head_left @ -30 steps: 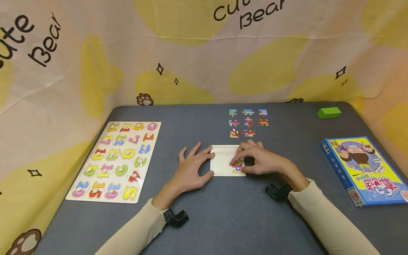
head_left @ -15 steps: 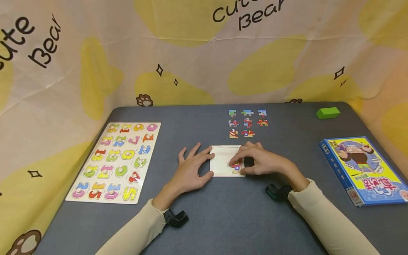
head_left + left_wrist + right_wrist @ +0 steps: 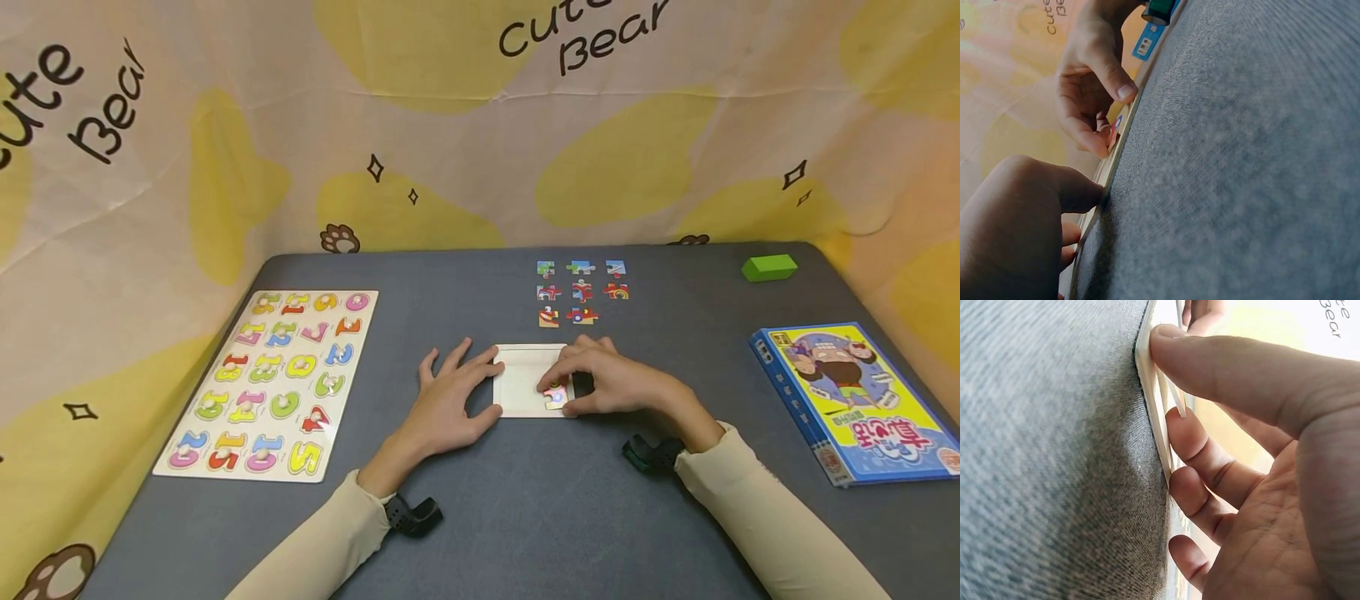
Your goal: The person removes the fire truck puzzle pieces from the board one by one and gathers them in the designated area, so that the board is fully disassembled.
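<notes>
A small white tray (image 3: pixel 519 392) lies flat at the middle of the table. My left hand (image 3: pixel 452 402) rests at its left edge, fingers spread, with thumb and fingertips touching the rim. Over the tray's right part, my right hand (image 3: pixel 618 379) holds a jigsaw piece (image 3: pixel 556 397) with a red and blue picture. In the right wrist view the piece (image 3: pixel 1177 399) stands tilted, one edge raised at a fingertip, while the thumb lies against the tray's rim (image 3: pixel 1155 406). Several more jigsaw pieces (image 3: pixel 582 291) lie in rows behind the tray.
On the left lies a white number puzzle board (image 3: pixel 292 429) with coloured numerals. A blue and yellow box (image 3: pixel 862 408) lies at the right, and a green block (image 3: pixel 769 267) sits at the back right. A printed cloth (image 3: pixel 450 125) hangs behind the table.
The jigsaw piece under my right hand has tilted and now catches glare. The right fingers have shifted very slightly left; my left hand stays at the tray's edge.
</notes>
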Tool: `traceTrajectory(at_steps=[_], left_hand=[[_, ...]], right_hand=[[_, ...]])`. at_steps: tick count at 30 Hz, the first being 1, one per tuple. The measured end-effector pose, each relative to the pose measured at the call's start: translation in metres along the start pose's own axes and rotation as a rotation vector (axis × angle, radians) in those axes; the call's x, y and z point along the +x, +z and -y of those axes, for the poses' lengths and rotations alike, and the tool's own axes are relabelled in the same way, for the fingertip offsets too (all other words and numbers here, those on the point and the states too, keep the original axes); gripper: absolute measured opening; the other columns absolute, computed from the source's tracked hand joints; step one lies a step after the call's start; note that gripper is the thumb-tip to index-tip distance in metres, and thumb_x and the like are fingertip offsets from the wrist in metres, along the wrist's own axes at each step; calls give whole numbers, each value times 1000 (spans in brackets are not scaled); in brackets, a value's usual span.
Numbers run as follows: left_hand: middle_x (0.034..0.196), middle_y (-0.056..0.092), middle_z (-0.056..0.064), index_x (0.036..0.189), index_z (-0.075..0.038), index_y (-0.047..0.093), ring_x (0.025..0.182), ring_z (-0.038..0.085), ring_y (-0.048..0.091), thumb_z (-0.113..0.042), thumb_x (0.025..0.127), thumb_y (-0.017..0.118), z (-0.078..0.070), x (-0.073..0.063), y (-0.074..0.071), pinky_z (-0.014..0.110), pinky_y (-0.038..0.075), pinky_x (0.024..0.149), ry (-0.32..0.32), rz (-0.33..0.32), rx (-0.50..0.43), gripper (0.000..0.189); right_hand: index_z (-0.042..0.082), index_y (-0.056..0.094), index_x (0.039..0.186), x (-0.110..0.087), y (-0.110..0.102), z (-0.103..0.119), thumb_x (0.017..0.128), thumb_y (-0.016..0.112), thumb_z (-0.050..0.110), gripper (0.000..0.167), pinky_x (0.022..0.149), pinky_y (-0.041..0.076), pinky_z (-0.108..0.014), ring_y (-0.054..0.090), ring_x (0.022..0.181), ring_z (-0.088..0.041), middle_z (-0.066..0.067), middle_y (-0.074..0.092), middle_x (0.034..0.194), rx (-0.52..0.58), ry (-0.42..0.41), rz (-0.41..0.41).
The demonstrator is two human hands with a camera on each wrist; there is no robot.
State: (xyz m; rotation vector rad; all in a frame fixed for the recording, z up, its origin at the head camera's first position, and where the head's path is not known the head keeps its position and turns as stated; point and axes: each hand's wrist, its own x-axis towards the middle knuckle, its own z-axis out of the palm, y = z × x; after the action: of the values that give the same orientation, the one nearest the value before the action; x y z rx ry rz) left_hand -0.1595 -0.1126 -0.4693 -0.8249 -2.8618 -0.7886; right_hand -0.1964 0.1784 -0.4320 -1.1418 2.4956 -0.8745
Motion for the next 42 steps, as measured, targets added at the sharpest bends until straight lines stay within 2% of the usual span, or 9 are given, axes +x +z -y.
traceTrajectory(at_steps=[9, 15, 18, 23, 30, 37, 42], left_hand=[[162, 42, -3, 146, -22, 57, 157, 33, 23, -38, 93, 66, 0, -1, -1, 71, 2, 117, -2, -4, 0, 56], [162, 42, -4, 146, -22, 57, 157, 33, 24, -37, 93, 66, 0, -2, -2, 71, 2, 117, -2, -8, -1, 56], [162, 43, -3, 146, -22, 57, 157, 33, 24, -37, 93, 66, 0, -2, -2, 71, 2, 117, 3, -13, -7, 56], [162, 42, -3, 146, -22, 57, 157, 34, 24, -38, 93, 65, 0, -1, -1, 71, 3, 116, 13, -14, -6, 56], [163, 42, -4, 147, -23, 56, 157, 33, 23, -38, 94, 64, 0, -2, 1, 71, 2, 117, 8, -6, -7, 55], [162, 43, -2, 146, -21, 57, 157, 35, 24, -37, 94, 65, -2, -3, 0, 71, 3, 116, 16, -13, -15, 55], [161, 45, 0, 145, -19, 58, 156, 37, 26, -35, 93, 66, -3, -3, -2, 73, 4, 115, 27, -26, -22, 55]], right_hand=[[28, 76, 116, 1, 0, 1, 81, 84, 17, 38, 83, 25, -40, 48, 98, -14, 12, 68, 104, -20, 3, -20], [27, 76, 117, -2, -8, -9, 82, 84, 18, 37, 85, 26, -41, 51, 101, -13, 11, 67, 101, 4, -4, -81], [25, 75, 119, -6, -14, -19, 85, 82, 17, 36, 84, 26, -41, 52, 103, -14, 9, 69, 106, 29, 29, -114], [22, 73, 125, -18, -29, -40, 89, 79, 18, 37, 85, 25, -43, 51, 103, -19, 5, 71, 115, 39, 132, -179], [16, 71, 129, -35, -47, -62, 92, 76, 16, 37, 85, 33, -42, 47, 98, -23, -6, 64, 104, 14, 260, -269], [12, 71, 127, -34, -50, -76, 92, 75, 12, 36, 84, 23, -45, 47, 96, -26, -10, 63, 102, -29, 273, -311], [11, 71, 127, -30, -54, -81, 92, 75, 13, 35, 83, 20, -46, 46, 94, -26, -10, 61, 100, -41, 292, -303]])
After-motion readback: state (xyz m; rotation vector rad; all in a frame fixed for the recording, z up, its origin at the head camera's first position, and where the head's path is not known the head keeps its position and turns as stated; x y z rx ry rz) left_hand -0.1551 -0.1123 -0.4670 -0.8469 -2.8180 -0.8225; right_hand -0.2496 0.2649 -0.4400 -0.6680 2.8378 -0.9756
